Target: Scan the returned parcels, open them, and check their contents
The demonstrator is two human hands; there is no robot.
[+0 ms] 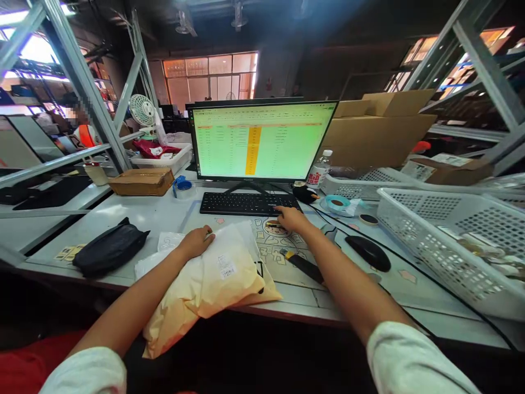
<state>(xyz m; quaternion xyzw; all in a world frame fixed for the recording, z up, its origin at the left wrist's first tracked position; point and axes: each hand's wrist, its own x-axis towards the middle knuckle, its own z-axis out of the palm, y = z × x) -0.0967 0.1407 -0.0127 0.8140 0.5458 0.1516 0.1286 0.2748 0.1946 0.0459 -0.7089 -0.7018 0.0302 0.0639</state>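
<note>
White sleeves were seen nearest the camera, with both bare forearms stretched out over the table [164, 210]. A tan parcel bag [213, 279] was pinned by the left hand [199, 241], whose fingers were laid flat and loosely spread on its upper edge, closed around nothing. That bag was lying at the front edge of the table, partly overhanging it, with a small white label [227, 270] on its face. The right hand [289, 218] was rested with fingers bent down on the right end of the black keyboard [246, 203], nothing being gripped. A lit monitor [261, 141] was set just behind the keyboard. A black mouse [368, 253] was placed right of the right forearm, a black pouch [110, 247] well left of the bag, and a white basket [451, 246] at the far right.
</note>
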